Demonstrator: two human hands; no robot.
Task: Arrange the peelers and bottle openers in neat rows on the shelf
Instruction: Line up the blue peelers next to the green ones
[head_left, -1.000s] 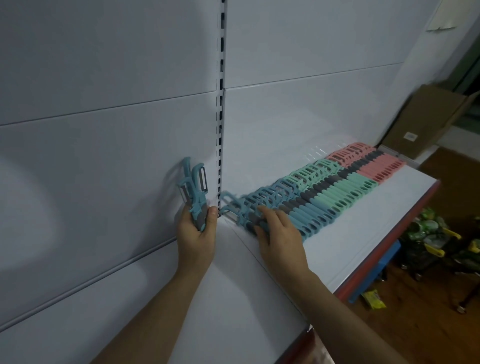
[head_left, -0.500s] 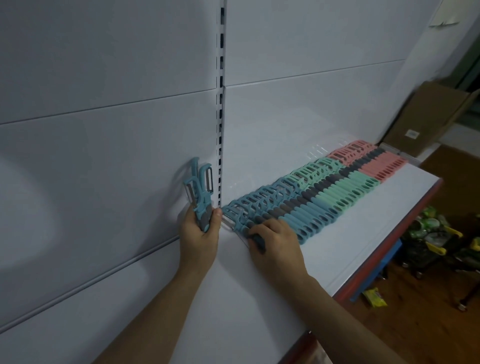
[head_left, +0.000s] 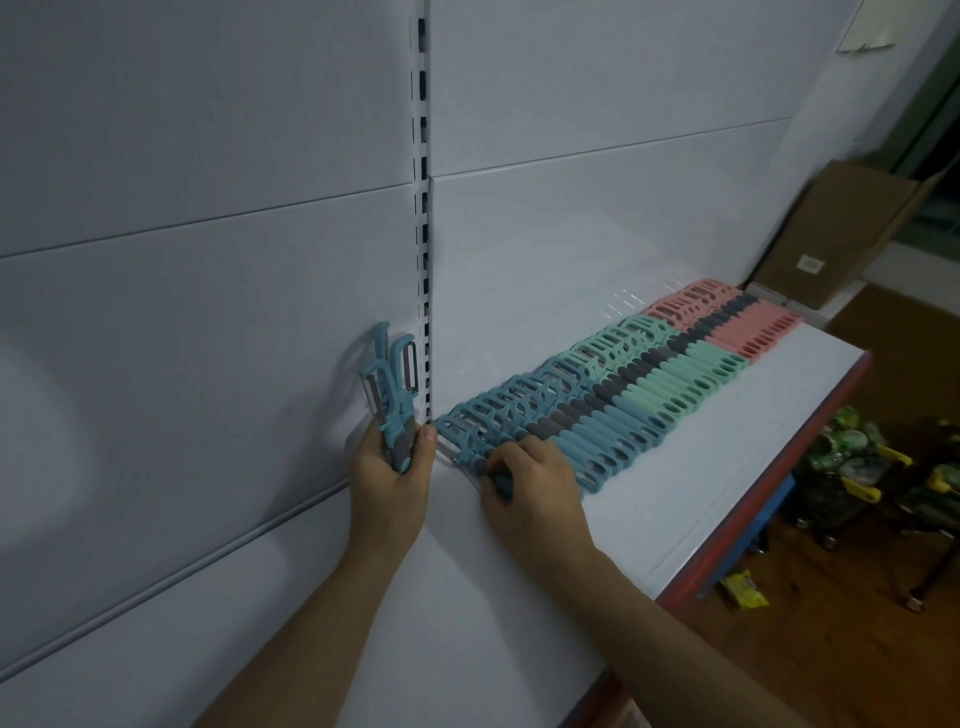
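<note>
So the shelf (head_left: 727, 483) has a tidy row of peelers (head_left: 639, 400) running off to the right of the slotted upright (head_left: 423, 234). Blue ones are nearest it, then green, with pink at the far end.

Just left of the upright, the left hand (head_left: 389, 488) has its fingers wrapped round the spare blue peelers (head_left: 392, 400), heads pointing up. Just right of the upright, the right hand (head_left: 535, 478) is curled over the end peeler (head_left: 498, 480). It looks like a pinch on the grey grip, but it's dim and the hand covers most of it, so I'm not sure.

What could go wrong, I reckon: these lie packed tight together, so shoving the end one sideways could knock its neighbours out of line. And with several in one fist, loosening that grip to pass one across could let another slip onto the row.
</note>
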